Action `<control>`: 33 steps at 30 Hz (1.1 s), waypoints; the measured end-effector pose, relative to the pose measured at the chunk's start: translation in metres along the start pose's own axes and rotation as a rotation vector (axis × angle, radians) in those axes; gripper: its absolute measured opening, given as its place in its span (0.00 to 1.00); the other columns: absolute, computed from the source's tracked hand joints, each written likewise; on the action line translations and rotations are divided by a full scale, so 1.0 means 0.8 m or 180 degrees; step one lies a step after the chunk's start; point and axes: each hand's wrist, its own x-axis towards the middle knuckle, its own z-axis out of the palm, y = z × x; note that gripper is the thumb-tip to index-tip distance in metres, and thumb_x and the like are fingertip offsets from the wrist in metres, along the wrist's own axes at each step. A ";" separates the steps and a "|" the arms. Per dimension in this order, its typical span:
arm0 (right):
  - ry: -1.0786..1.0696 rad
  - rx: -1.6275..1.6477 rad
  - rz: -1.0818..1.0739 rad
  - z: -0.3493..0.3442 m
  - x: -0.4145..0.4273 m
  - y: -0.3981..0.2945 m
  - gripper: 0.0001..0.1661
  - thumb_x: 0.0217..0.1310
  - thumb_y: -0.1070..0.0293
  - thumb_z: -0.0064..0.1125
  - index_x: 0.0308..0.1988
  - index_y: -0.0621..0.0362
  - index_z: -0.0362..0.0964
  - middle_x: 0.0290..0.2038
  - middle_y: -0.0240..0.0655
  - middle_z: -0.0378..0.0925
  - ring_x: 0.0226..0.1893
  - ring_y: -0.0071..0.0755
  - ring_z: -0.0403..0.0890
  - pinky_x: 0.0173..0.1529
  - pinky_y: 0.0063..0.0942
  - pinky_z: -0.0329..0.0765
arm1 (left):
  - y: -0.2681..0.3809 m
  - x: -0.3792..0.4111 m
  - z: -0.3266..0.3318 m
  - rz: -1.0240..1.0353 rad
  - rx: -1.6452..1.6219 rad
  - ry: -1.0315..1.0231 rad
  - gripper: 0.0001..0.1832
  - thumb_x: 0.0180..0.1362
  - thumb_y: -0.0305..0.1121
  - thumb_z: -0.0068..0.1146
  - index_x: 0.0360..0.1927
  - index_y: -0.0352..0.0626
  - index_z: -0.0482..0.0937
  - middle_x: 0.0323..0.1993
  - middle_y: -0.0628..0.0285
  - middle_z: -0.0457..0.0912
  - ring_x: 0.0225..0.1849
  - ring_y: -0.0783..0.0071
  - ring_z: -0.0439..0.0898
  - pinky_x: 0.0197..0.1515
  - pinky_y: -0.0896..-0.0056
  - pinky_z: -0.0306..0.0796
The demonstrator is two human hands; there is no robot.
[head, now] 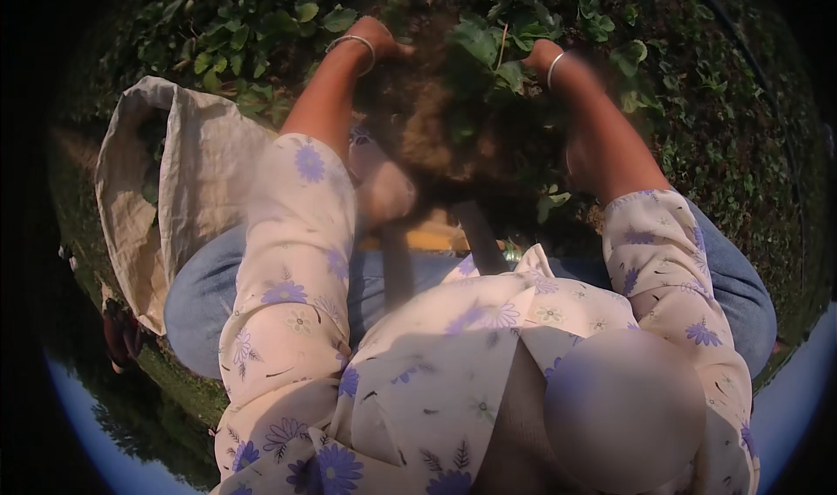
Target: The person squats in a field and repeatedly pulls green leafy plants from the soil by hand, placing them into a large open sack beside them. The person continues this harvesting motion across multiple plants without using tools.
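Note:
At the top of the head view, my left hand (379, 36) is bent at the wrist, with a bangle around it, beside low leafy plants (239, 34). Its thumb side points towards the brown soil (428, 126) in the middle; the other fingers are hidden. My right hand (541, 56), also with a bangle, is at the edge of broad green leaves (480, 41). Leaves and shadow hide its fingertips, so I cannot tell whether it grips a leaf or stem. A thin dry stalk (503, 47) stands out just left of it.
A pale fabric sack (206, 145) with a wide mouth stands at my left, against my jeans-clad knee (203, 299). A blurred foot (384, 191) and a yellow object (435, 237) are below me. Dense ground plants (726, 142) spread at right, crossed by a thin dark line (752, 60).

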 end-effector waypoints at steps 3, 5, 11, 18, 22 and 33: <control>-0.0447 -0.0296 -0.0359 0.033 0.023 0.056 0.22 0.53 0.56 0.53 0.41 0.62 0.77 0.39 0.49 0.79 0.41 0.47 0.80 0.46 0.35 0.73 | 0.070 -0.023 0.032 -0.0134 -0.0057 -0.0649 0.17 0.44 0.41 0.68 0.22 0.34 0.80 0.22 0.59 0.78 0.24 0.72 0.73 0.28 0.66 0.68; -0.0414 -0.0360 -0.0458 0.038 0.021 0.066 0.21 0.53 0.57 0.53 0.41 0.61 0.77 0.37 0.47 0.79 0.39 0.44 0.79 0.44 0.34 0.73 | 0.067 -0.023 0.074 -0.0285 -0.0525 -0.0713 0.16 0.46 0.38 0.67 0.23 0.33 0.79 0.24 0.59 0.79 0.25 0.70 0.74 0.28 0.67 0.68; -0.0341 0.0914 -0.0257 0.044 -0.013 0.044 0.16 0.52 0.61 0.56 0.38 0.60 0.77 0.31 0.41 0.77 0.33 0.37 0.78 0.37 0.31 0.73 | 0.043 0.045 0.216 -0.0219 -0.1878 -0.0021 0.10 0.51 0.33 0.58 0.30 0.34 0.79 0.29 0.59 0.80 0.30 0.71 0.77 0.33 0.67 0.70; 0.0002 0.2767 -0.0159 0.038 -0.005 0.047 0.12 0.50 0.66 0.58 0.35 0.59 0.76 0.24 0.35 0.75 0.28 0.30 0.78 0.32 0.28 0.74 | 0.082 0.017 0.171 0.1214 0.2013 -0.0266 0.10 0.51 0.30 0.54 0.36 0.37 0.80 0.32 0.58 0.81 0.34 0.71 0.78 0.37 0.67 0.70; 0.0572 0.2407 -0.1226 0.048 0.008 0.037 0.10 0.50 0.70 0.53 0.35 0.59 0.74 0.23 0.31 0.72 0.27 0.31 0.76 0.30 0.28 0.72 | 0.069 0.009 0.145 0.1273 0.0764 -0.0346 0.12 0.49 0.30 0.55 0.37 0.37 0.80 0.34 0.57 0.81 0.35 0.72 0.77 0.38 0.66 0.70; 0.0497 -0.0888 -0.0953 0.112 0.000 -0.034 0.18 0.54 0.54 0.48 0.41 0.50 0.76 0.42 0.34 0.79 0.42 0.37 0.80 0.43 0.29 0.76 | 0.015 0.003 0.132 -0.0150 -0.1364 -0.0524 0.11 0.51 0.34 0.55 0.34 0.37 0.80 0.30 0.64 0.79 0.33 0.72 0.74 0.39 0.70 0.69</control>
